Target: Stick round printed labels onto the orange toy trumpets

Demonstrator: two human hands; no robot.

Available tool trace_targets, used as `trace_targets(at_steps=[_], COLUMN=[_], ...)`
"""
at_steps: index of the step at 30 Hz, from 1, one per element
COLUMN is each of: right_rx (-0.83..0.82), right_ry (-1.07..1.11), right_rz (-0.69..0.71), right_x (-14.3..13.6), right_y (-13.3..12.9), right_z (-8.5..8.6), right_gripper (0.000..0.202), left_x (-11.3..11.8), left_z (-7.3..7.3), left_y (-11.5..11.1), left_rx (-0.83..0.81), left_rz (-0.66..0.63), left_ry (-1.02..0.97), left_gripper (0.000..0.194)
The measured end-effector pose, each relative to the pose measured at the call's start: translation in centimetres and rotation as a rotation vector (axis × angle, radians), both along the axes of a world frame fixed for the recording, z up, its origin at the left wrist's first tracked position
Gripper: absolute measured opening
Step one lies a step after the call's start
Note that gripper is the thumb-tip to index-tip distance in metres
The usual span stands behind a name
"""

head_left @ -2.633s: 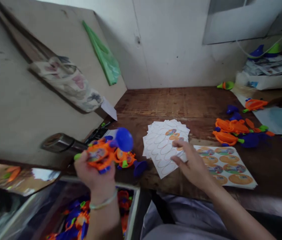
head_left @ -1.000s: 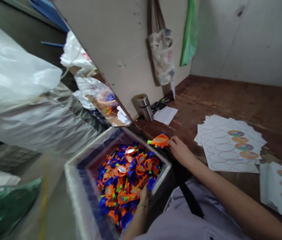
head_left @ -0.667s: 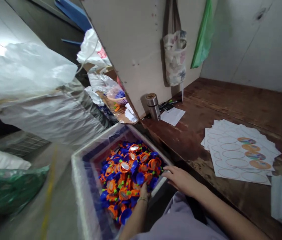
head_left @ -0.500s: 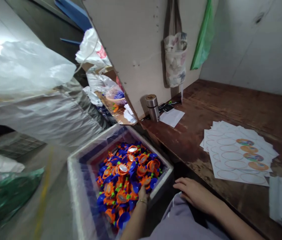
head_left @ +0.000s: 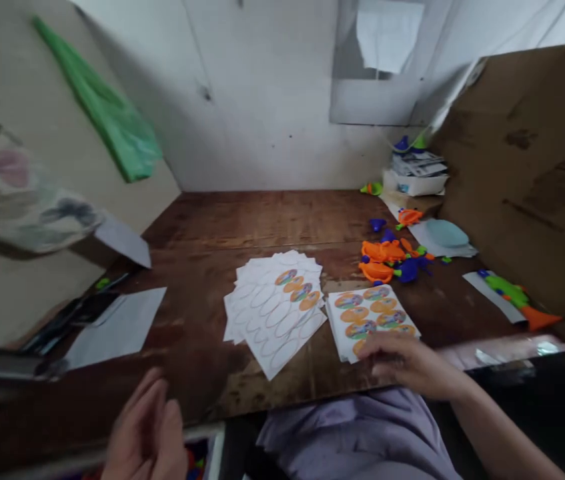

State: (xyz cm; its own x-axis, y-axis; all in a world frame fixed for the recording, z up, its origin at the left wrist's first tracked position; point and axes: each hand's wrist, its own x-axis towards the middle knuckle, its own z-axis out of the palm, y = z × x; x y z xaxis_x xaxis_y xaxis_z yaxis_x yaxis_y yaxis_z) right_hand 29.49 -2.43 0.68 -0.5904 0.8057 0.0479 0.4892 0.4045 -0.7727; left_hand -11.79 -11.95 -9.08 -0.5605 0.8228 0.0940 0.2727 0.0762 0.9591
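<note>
Low at the left, my left hand (head_left: pixel 147 430) is raised at the table's front edge, slightly blurred. Its fingers are half curled with the thumb apart, and no object shows in it. My right hand (head_left: pixel 409 363) hovers over or touches the near edge of a stack of sticker sheets (head_left: pixel 357 312) printed with orange and coloured ovals; contact cannot be made out. Its fingers are loosely apart and hold nothing visible. Left of that stack lies a fanned pile of mostly used sheets (head_left: pixel 272 307), showing blank oval outlines and a few remaining stickers.
Orange and blue plastic toy pieces (head_left: pixel 382 257) lie at the table's right, near a light-blue dish (head_left: pixel 446 233) and a green-orange toy (head_left: pixel 512 293). A cardboard panel (head_left: pixel 522 167) borders the right. White paper (head_left: pixel 117 327) lies left; a bin (head_left: pixel 217 447) sits below the edge.
My view has swung right from the toy bin to the table. My left hand has come out of the bin; my right hand has moved from the table edge to the sticker stack.
</note>
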Motion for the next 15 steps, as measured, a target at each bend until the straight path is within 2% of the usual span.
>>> trace_targets(at_steps=[2,4,6,9,12,15], right_rx=[0.153,0.211,0.247,0.294,0.313,0.300], right_ry=[-0.122,-0.177,-0.223,-0.290,-0.342,-0.394], right_rz=[-0.259,-0.422,-0.560,-0.712,-0.780,-0.808], right_x=[3.5,6.7,9.2,11.8,13.5,14.7], right_y=[1.8,3.9,5.9,8.3,10.3,12.2], right_z=[-0.7,-1.8,-3.0,-4.5,-5.3,-5.3], right_gripper=[0.023,0.023,0.022,0.019,0.016,0.012], left_x=[2.6,6.2,9.9,14.3,16.7,17.6], left_z=[1.9,3.4,4.5,5.5,6.0,6.0], left_y=[3.3,6.5,9.0,11.4,12.7,14.4], left_rx=[0.136,0.301,0.433,0.550,0.589,0.587], left_rz=[-0.128,-0.341,-0.531,-0.753,-0.826,-0.825], left_ry=[0.255,0.451,0.533,0.573,0.600,0.611], left_gripper=[0.033,0.024,0.021,0.025,0.028,0.027])
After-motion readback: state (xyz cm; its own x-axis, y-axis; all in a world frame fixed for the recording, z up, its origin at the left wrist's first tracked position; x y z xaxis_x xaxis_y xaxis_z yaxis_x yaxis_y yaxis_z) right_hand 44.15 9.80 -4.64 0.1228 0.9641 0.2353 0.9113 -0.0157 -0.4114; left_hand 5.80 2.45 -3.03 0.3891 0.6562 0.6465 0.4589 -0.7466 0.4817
